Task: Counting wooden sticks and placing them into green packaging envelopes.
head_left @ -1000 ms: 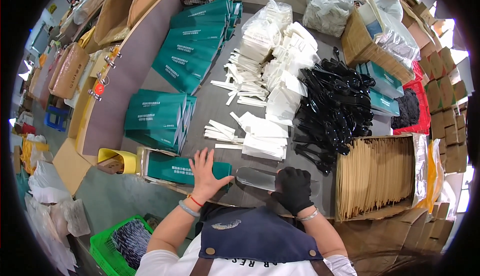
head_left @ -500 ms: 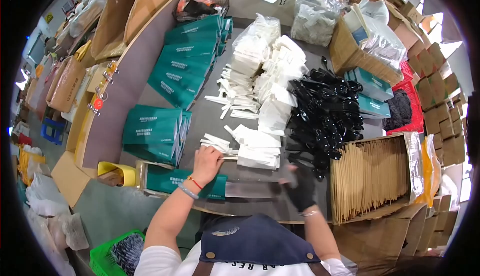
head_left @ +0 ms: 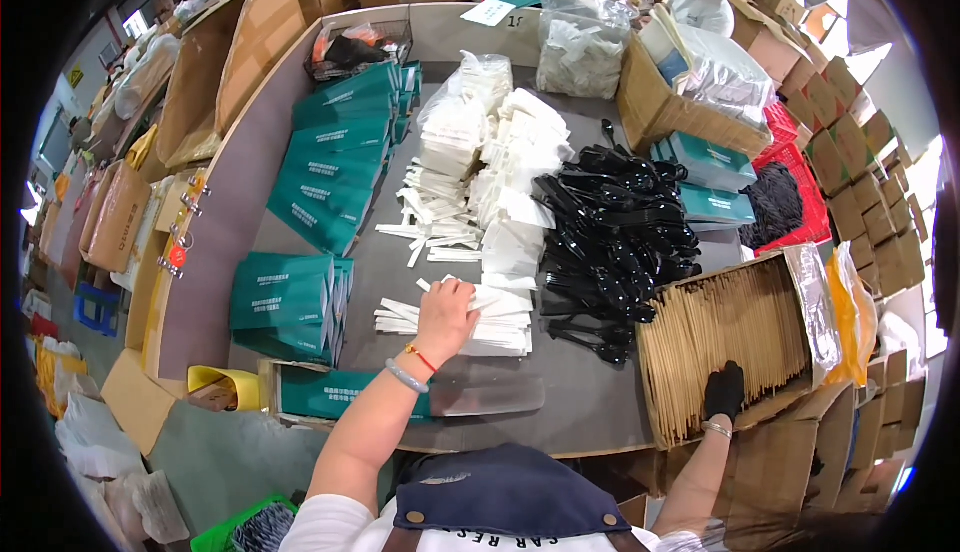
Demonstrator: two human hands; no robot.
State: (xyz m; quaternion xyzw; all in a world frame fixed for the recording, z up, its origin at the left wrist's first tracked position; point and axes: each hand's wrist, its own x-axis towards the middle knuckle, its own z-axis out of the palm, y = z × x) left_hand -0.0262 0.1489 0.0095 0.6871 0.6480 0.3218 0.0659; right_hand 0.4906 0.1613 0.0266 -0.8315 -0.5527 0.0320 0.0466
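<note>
My left hand (head_left: pixel 447 317) is on a stack of flat white paper napkins (head_left: pixel 505 334), its fingers bent and closed at the stack's upper left part. Thin white paper strips (head_left: pixel 397 319) stick out to the left of that hand. My right hand (head_left: pixel 724 392), in a black glove, rests on thin wooden sticks (head_left: pixel 725 322) packed in a cardboard box; the dark glove hides how its fingers are set. In front of me lies a teal printed packet (head_left: pixel 330 392) under my left forearm, with a clear plastic strip (head_left: pixel 490 396) reaching right from it.
Black plastic spoons (head_left: pixel 620 242) are heaped mid-right, beside piled white packets (head_left: pixel 520 162). Teal packets (head_left: pixel 330 172) fan along the left wall. A carton (head_left: pixel 690 102) with bagged goods stands far right; another person (head_left: pixel 700 2) is behind it. A yellow bin (head_left: pixel 225 389) sits at near left.
My right hand has moved right, from beside the clear strip to the box of wooden sticks. My left hand has shifted right onto the napkin stack. The whole view has swung slightly.
</note>
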